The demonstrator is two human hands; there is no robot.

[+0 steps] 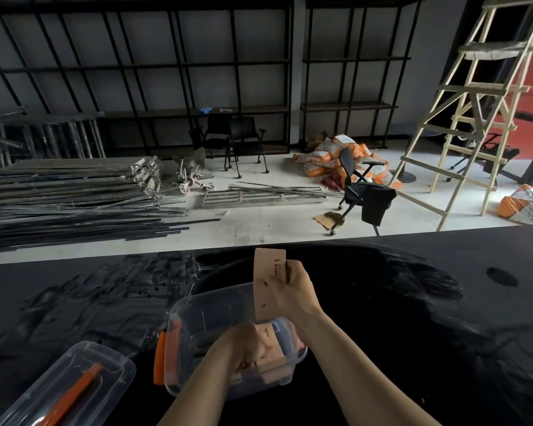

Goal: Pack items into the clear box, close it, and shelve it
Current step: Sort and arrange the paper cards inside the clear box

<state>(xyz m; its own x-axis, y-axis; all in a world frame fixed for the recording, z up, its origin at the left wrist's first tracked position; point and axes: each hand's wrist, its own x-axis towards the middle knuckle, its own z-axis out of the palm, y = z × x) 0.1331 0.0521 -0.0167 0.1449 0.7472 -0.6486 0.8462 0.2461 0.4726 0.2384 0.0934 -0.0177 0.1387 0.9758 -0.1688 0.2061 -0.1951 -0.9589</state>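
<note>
The clear box (197, 305) with orange side latches stands open on the black table, right in front of me. My left hand (246, 345) is down inside the box, gripping a pale pink packet (271, 339) that lies among other items there. My right hand (293, 292) holds a second pale pink packet (266, 272) upright over the box's far right rim. The clear lid (71, 382) with an orange handle lies upturned at the lower left, apart from the box.
The black table (413, 302) has a glossy, smeared top and a round hole (502, 276) at the right. Beyond its far edge are stacked metal poles (74, 192), office chairs (360, 189), orange sacks, a wooden ladder (474, 118) and black shelving (197, 72) along the wall.
</note>
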